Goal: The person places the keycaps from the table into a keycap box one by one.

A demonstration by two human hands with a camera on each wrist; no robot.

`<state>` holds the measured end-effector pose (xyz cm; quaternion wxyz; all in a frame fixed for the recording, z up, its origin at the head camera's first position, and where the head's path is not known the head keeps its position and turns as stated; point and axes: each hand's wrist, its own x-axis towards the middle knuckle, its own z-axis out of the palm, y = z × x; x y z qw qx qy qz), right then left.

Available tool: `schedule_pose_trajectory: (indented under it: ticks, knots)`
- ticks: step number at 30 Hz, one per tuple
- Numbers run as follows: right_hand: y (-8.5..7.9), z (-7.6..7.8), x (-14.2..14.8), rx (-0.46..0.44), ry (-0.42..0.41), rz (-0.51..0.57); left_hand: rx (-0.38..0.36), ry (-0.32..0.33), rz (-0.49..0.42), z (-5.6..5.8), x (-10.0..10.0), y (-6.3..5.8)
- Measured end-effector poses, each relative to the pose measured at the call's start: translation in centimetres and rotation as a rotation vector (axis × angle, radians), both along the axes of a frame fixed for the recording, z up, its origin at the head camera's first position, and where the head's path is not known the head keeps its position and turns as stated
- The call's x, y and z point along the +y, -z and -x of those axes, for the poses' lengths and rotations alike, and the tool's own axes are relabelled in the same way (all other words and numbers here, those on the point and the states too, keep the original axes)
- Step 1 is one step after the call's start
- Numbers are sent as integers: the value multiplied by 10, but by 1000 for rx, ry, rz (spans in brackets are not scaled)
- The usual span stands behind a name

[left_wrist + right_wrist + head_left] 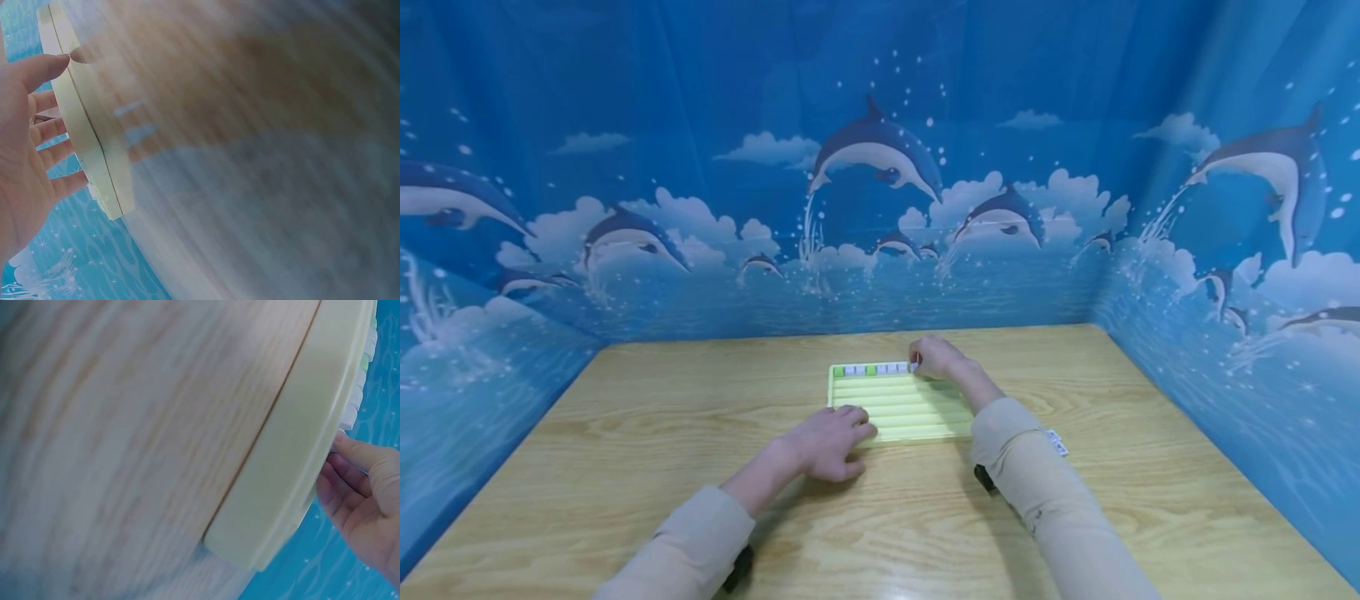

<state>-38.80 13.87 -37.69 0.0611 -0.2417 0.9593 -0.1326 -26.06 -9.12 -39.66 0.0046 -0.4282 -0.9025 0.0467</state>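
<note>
A pale yellow-green tray (917, 406) with ridged rows lies on the table. Along its far row stand small white and green tiles (871, 370), lined up from the left corner. My right hand (938, 358) reaches over the tray to the end of this line and pinches a small white tile (913, 367), mostly covered by the fingers. In the right wrist view the thumb (359, 450) is just past the last tile of the row. My left hand (831, 442) rests at the tray's near left corner, fingers spread over it and thumb (47, 67) at the side wall.
Right of the tray, partly behind the right sleeve (1037, 475), lie small white pieces with dark marks (1057, 442). The wood-grain table (700, 400) is enclosed by a blue dolphin-print curtain (760, 208) at the back and sides.
</note>
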Motion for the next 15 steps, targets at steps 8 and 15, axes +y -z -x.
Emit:
schedule_pose_trajectory:
  ticks: [8, 15]
  knots:
    - [1, 1, 0, -7, -9, -5, 0, -1, 4, 1, 0, 0]
    - [0, 0, -1, -14, 0, -35, 8, 4, 1, 1, -1, 1]
